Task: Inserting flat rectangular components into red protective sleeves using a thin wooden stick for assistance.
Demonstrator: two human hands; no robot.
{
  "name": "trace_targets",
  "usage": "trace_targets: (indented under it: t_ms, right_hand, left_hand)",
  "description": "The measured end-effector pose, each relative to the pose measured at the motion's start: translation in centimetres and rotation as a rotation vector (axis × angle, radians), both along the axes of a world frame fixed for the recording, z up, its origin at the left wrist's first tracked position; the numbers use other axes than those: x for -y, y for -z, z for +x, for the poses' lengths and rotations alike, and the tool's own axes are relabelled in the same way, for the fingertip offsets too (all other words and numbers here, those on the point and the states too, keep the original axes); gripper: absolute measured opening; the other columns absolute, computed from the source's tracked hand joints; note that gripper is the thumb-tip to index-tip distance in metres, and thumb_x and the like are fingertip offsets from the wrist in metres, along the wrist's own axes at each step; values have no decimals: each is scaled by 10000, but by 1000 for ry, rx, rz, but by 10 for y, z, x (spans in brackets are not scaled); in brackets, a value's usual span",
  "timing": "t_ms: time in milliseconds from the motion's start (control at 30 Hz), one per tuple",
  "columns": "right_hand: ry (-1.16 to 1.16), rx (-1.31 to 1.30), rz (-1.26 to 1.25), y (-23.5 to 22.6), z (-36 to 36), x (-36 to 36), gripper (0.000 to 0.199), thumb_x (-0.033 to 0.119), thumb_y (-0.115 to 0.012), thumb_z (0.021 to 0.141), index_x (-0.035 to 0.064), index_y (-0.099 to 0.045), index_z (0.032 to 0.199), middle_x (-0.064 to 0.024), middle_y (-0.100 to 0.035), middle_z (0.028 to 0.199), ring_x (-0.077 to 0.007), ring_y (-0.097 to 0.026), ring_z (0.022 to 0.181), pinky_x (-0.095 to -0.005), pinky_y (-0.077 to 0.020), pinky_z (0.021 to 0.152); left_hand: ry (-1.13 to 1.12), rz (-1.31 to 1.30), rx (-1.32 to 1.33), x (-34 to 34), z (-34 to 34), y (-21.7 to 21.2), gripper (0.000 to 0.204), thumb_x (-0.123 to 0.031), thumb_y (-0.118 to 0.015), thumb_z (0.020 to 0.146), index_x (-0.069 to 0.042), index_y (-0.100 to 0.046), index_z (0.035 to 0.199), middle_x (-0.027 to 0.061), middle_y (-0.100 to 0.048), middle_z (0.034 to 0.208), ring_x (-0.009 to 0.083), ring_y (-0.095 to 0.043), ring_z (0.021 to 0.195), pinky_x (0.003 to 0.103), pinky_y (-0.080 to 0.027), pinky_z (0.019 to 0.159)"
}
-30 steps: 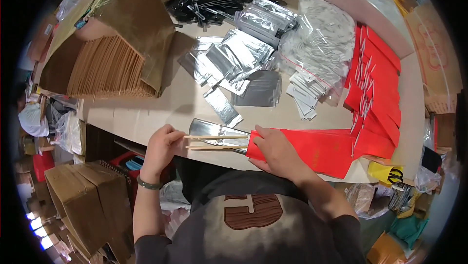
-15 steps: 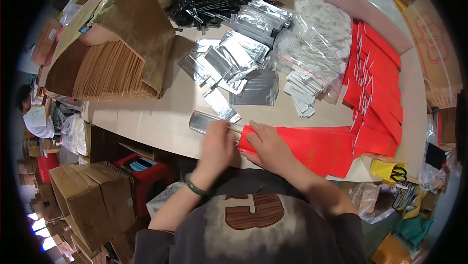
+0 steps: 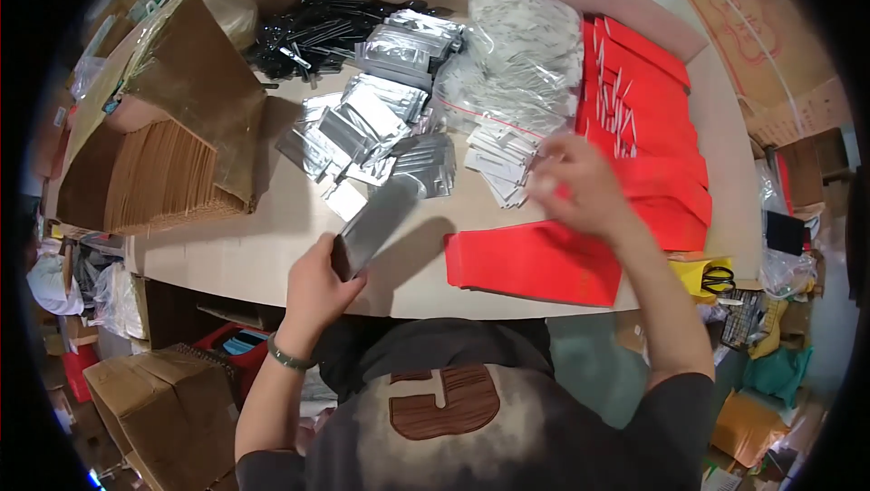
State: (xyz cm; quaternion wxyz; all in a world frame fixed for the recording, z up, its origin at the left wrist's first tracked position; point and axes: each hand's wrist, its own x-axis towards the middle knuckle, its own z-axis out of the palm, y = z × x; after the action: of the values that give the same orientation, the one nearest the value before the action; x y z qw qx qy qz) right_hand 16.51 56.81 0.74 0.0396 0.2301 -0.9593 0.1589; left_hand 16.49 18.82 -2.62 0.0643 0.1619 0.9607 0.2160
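Head view looks down on a counter (image 3: 254,255) whose near edge curves just before the person's chest; bare surface lies along that edge, left of the red envelopes (image 3: 535,260). Farther back it is crowded: silver foil pouches (image 3: 362,124), clear bags of white pieces (image 3: 521,65), and brown paper bags (image 3: 154,178) at the left. Left hand (image 3: 317,282) rises from the near edge, fingers closed around a silver pouch (image 3: 376,219) tilted up off the surface. Right hand (image 3: 580,183), blurred, hovers over small white packets (image 3: 498,160); I cannot tell its grip.
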Motion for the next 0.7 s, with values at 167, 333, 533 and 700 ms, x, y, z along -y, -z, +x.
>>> trace_targets:
  t_ms: [167,333,533,700]
  right_hand:
    - [-211,356,155,24,62,26,706,398,-818,701,-45,-569,1191,-262,-432,1409,-426,-382,1336,-522,-313,1125]
    - [-300,118,19,50,39,81,470,380,-759,712,19,-602,968,-254,-527,1269,-413,-496,1203,-482,-419,969]
    - [270,333,32,37,46,119,361,397,-652,886,42,-621,827,-126,-636,661,-349,-639,662,-481,-495,610]
    - [338,317,-41,56,47,133,284,306,-571,929,40,-625,845,-147,-650,707,-361,-649,721,-480,-510,643]
  left_hand:
    - [460,602,552,-53,32,10,469,-111,-740,716,-8,-509,1111,216,-530,1192,331,-582,1031,378,-505,842]
    - [448,637,593,-87,50,10,397,-125,-704,725,-24,-555,1079,246,-534,1173,371,-604,929,400,-504,820]
    - [-140,272,183,-23,41,36,401,-115,-735,707,-43,-560,1061,147,-609,917,359,-626,843,399,-515,732]
    - [-66,222,45,-22,49,38,536,-112,-770,682,-57,-549,1167,142,-585,1026,352,-623,909,413,-522,739]
